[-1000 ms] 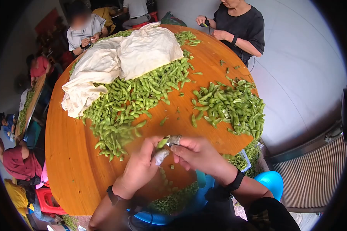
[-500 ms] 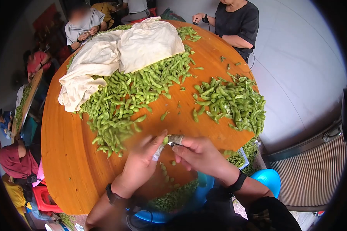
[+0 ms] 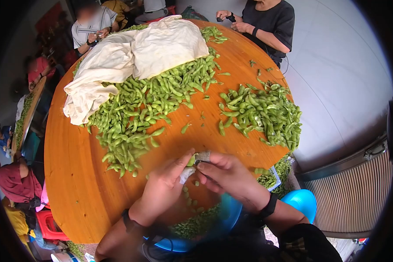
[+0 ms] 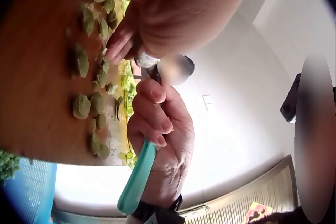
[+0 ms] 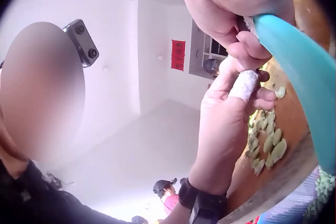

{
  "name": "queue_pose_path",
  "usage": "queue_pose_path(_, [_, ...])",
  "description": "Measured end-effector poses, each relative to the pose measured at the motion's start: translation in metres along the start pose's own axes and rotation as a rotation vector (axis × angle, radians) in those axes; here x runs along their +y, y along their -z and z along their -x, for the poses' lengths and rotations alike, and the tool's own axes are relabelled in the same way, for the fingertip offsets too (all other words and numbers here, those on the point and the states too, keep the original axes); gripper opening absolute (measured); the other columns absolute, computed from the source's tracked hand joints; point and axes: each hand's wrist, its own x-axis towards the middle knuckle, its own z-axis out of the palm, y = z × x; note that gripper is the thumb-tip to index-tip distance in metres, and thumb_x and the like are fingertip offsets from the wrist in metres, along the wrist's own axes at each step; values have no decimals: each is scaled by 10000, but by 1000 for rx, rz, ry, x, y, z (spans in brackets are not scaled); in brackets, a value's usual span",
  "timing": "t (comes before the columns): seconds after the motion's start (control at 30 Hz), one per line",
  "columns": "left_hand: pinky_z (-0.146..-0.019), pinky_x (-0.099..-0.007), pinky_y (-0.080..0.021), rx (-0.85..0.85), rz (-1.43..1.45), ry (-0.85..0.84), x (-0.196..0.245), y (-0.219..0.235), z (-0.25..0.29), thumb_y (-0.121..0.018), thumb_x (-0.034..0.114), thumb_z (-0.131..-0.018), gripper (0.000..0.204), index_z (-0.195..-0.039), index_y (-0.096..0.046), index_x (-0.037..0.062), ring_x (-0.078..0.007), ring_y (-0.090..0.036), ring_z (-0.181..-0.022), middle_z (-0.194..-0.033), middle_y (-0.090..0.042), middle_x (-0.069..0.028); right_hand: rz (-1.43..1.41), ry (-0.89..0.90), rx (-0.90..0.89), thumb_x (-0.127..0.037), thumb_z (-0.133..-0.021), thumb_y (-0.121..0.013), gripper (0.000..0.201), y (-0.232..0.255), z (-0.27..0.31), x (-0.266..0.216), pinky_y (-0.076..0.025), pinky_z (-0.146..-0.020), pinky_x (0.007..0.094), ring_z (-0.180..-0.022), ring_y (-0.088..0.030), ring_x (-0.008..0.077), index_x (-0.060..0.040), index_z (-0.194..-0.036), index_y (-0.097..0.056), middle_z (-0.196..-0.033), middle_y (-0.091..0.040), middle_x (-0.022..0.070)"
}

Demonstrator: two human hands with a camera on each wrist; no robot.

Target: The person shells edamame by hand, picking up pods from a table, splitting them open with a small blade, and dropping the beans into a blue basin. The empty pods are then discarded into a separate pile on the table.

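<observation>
1. Left hand (image 3: 163, 187): at the near edge of the round wooden desk (image 3: 74, 174); a taped finger (image 5: 244, 85) and the thumb pinch a green pod (image 3: 191, 161).
2. Right hand (image 3: 229, 177): meets the left hand at the pod, fingers curled; it grips a teal-handled tool (image 4: 137, 176), with a wrapped fingertip at the pod.
3. The pod sits between both hands, above the desk's near edge.
4. Shelled beans (image 4: 81, 106) lie loose on the desk just below the hands; more fill a blue basin (image 3: 229, 214) at the near edge.
5. A large pile of pods (image 3: 148, 109) lies at centre-left, partly under a cream cloth (image 3: 135, 56) on the far side.
6. A second heap of pods (image 3: 262, 113) lies on the right.
7. Other people sit at the far rim.
</observation>
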Motion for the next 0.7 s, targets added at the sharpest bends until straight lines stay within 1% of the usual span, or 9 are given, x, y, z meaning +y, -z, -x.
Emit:
queue_pose_path(0.07, [-759,-380,-532,-9,-13,27,0,1,-1,-615,-42,-825,504,-1314,-550,61,-341,-652,-876,-1041,-656,-175,38,-18,-27,-154,-1004,-515,138,-1,3,-5,-331,-464,183,-510,-452,35,-79,-977,-628,-719,-577,-43])
queue_pose_path(0.13, [-764,-377,-532,-20,-24,53,-1,0,-1,-617,-39,-826,496,-1308,-556,65,-339,-654,-887,-1045,-659,-173,163,5,-14,-162,-1007,-511,157,-3,8,-8,-332,-462,185,-510,-460,36,-71,-956,-629,-714,-577,-42])
queue_pose_path(0.2, [-764,-377,-532,19,-63,-18,-2,-1,0,-617,-40,-828,487,-1300,-563,63,-337,-656,-881,-1027,-663,-168,153,17,-7,-163,-1008,-509,165,-5,7,-4,-332,-462,186,-512,-464,37,-66,-950,-629,-713,-578,-41])
queue_pose_path(0.3, [-759,-376,-532,50,-60,-21,-2,-3,1,-616,-42,-825,489,-1299,-566,65,-337,-656,-869,-1007,-664,-164,140,39,-5,-148,-1004,-508,154,-6,6,-4,-355,-457,190,-511,-475,36,-56,-972,-628,-703,-572,-36])
queue_pose_path(0.37, [-757,-373,-532,47,-69,-16,-1,-2,1,-613,-48,-824,492,-1300,-566,68,-334,-656,-865,-1000,-664,-163,136,47,-9,-132,-999,-510,141,-6,4,-1,-376,-452,193,-508,-482,34,-51,-1000,-625,-695,-565,-31])
queue_pose_path(0.53, [-746,-367,-531,-6,18,49,-3,1,2,-607,-68,-817,525,-1319,-557,78,-329,-652,-844,-984,-658,-164,93,98,28,-132,-1005,-497,146,-7,-2,9,-348,-434,185,-489,-454,31,-60,-940,-606,-672,-545,-37])
queue_pose_path(0.6, [-740,-328,-535,-51,32,35,-3,2,2,-579,-98,-828,558,-1354,-532,86,-260,-668,-834,-993,-664,-145,48,75,20,-135,-1006,-494,152,-5,-3,8,-334,-420,186,-477,-445,33,-66,-925,-603,-669,-546,-36])
queue_pose_path(0.63, [-740,-328,-535,-53,34,35,-3,4,2,-579,-98,-828,558,-1354,-532,86,-260,-668,-834,-993,-664,-145,4,54,10,-137,-1008,-492,159,-5,-3,8,-320,-407,187,-464,-436,34,-72,-911,-599,-666,-547,-36])
queue_pose_path(0.7, [-742,-286,-539,-161,264,170,-3,9,1,-533,-108,-872,552,-1383,-506,97,-176,-668,-840,-1005,-673,-100,-9,49,3,-148,-1008,-493,158,-1,-6,12,-312,-394,189,-454,-433,35,-72,-929,-607,-665,-551,-34])
